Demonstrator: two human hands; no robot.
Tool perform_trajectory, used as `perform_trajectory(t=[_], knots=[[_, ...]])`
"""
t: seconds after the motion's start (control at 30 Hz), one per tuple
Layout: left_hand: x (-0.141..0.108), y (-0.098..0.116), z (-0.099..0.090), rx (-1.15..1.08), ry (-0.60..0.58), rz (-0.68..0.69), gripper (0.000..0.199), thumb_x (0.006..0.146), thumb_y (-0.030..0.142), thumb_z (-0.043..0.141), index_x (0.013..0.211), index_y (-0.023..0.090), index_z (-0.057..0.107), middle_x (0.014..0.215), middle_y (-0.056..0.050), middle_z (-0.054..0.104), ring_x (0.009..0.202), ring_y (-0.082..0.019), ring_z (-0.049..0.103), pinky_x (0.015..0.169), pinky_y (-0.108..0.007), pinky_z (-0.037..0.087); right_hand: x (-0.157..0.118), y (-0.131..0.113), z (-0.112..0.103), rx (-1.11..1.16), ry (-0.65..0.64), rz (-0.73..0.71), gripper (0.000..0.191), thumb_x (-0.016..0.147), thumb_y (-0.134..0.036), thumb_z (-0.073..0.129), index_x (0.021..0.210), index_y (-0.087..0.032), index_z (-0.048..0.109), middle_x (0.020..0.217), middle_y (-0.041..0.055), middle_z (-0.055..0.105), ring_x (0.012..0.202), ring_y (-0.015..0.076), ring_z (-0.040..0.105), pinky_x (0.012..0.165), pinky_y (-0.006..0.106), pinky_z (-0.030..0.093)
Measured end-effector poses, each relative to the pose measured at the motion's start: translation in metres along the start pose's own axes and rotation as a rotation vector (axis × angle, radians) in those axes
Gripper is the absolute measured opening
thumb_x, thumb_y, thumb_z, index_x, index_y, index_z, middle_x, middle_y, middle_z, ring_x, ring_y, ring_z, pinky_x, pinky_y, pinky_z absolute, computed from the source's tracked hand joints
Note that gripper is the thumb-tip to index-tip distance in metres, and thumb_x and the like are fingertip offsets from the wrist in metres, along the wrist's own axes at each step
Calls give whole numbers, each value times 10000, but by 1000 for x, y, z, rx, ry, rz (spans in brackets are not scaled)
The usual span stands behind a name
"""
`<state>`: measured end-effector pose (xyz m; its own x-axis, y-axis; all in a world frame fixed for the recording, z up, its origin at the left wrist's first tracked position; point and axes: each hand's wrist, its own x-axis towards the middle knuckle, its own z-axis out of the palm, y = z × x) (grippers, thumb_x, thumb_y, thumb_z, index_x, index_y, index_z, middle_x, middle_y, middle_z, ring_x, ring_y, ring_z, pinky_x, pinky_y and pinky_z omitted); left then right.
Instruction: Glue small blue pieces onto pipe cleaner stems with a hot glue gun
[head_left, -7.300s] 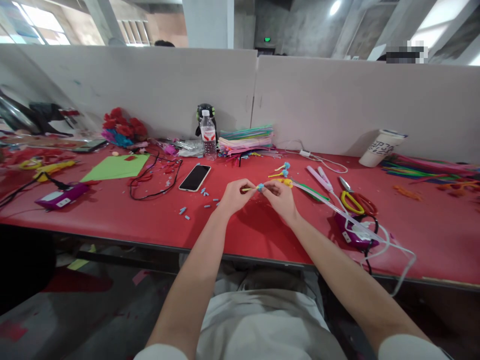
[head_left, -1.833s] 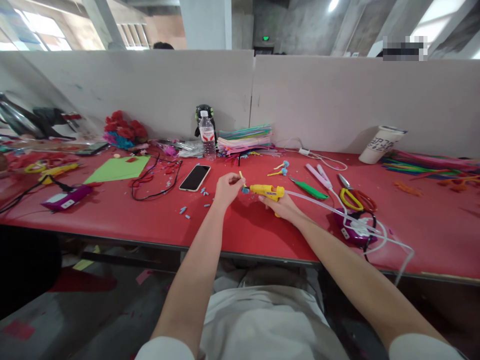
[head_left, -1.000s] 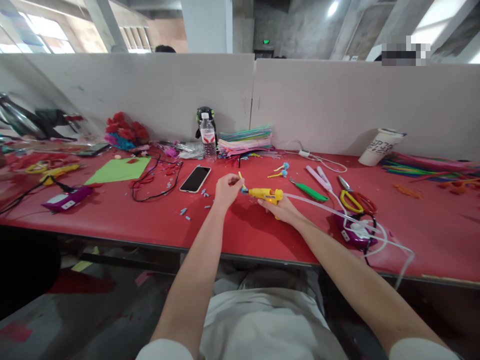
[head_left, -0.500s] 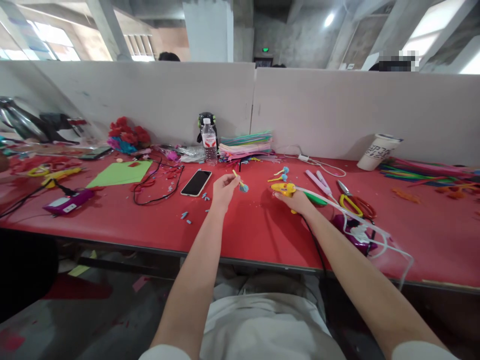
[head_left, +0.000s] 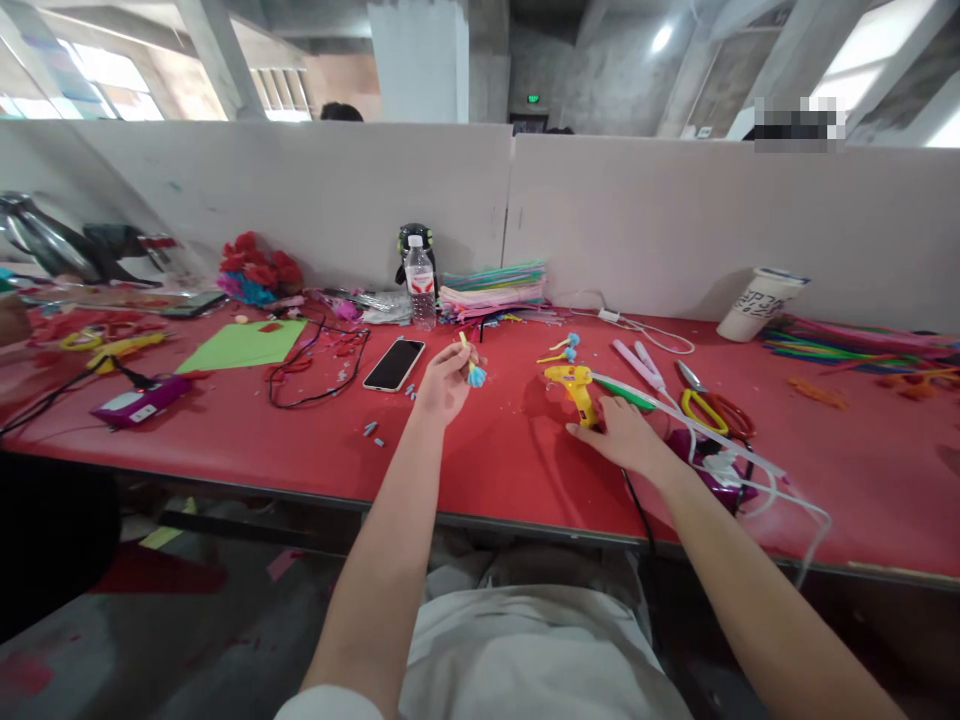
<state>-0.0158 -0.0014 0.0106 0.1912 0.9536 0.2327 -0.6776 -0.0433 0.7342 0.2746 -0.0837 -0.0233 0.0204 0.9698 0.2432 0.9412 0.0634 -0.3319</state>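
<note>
My left hand (head_left: 444, 378) is closed in a pinch on the yellow stem of a small blue pipe-cleaner flower (head_left: 476, 376), whose blue head points down and to the right. My right hand (head_left: 624, 432) is open beside the handle of a yellow glue gun (head_left: 572, 385), thumb apart from the fingers. A long clear glue stick (head_left: 697, 425) runs out of the back of the gun. Just behind the gun lie two more blue flowers (head_left: 571, 348) with yellow stems.
To the right are scissors (head_left: 705, 408), a pink hair straightener (head_left: 639, 365) and a paper cup (head_left: 759, 303). A phone (head_left: 394, 364), blue scraps (head_left: 371, 429) and a water bottle (head_left: 420, 285) are left of centre. Bundled pipe cleaners (head_left: 491, 290) lie by the partition (head_left: 337, 185).
My right hand has let go of the glue gun and drawn back to the right. The left hand has shifted slightly left, turning the flower head downward.
</note>
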Motion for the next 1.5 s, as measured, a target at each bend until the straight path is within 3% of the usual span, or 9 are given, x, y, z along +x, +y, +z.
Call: perform_trajectory(t=[0.07,0.2,0.3,0.4,0.5,0.87,1.07,1.33,1.5], knots=[[-1,1,2,5,-3,-16,99,722,188,718,745,139,635,709,-18,598,803,-154,655,706,-249,478,-19,-5,-4,-62,12,-68,476,784,-581,583,988,-151,601,1049,168,618,1011,330,571,832,433,454],[-4,1,4,24,-32,-52,120,727,204,719,726,134,621,700,-21,587,870,-191,665,721,-262,477,-33,-33,-15,68,30,-233,326,886,-413,500,1084,-169,588,1096,132,630,1043,275,579,921,398,438],[-5,1,4,28,-53,-62,132,719,204,726,713,128,618,695,-19,580,892,-202,668,723,-264,477,-23,-57,-20,57,76,-219,302,871,-406,530,1040,-168,608,1045,122,645,1006,271,596,891,379,448],[-5,1,4,25,-52,-65,145,707,210,735,709,126,617,696,-17,579,903,-206,671,722,-258,472,-13,-67,-17,-30,-10,-117,329,851,-484,549,950,-178,624,947,113,656,892,267,622,758,355,458],[-6,1,4,28,-47,-69,152,704,215,742,711,129,617,693,-18,583,910,-209,675,719,-250,464,-8,-62,-7,-53,-97,-56,348,868,-496,522,989,-184,616,947,114,666,827,250,635,657,319,429],[-4,-1,3,16,-60,-58,155,700,219,759,713,131,632,706,-16,590,911,-205,676,743,-251,468,24,-25,5,-18,-117,173,417,785,-516,618,1047,-201,543,870,79,679,784,238,647,622,287,398],[-4,-1,3,23,-56,-50,151,706,221,755,702,133,632,700,-15,596,899,-199,674,768,-253,467,47,-26,0,-226,-216,90,336,774,-524,635,892,-211,614,892,97,672,827,257,630,655,311,393],[-4,1,4,-3,-16,-25,151,698,208,748,702,142,612,703,-10,588,885,-186,669,781,-263,470,50,-13,19,346,-74,-138,407,863,-548,465,850,-170,618,762,50,642,668,169,558,612,269,402],[-4,2,6,4,-3,-33,142,713,205,734,696,143,608,704,-13,577,874,-187,666,732,-263,475,56,-9,23,314,-42,-97,484,892,-572,388,691,-171,569,648,35,588,607,159,505,588,271,374]])
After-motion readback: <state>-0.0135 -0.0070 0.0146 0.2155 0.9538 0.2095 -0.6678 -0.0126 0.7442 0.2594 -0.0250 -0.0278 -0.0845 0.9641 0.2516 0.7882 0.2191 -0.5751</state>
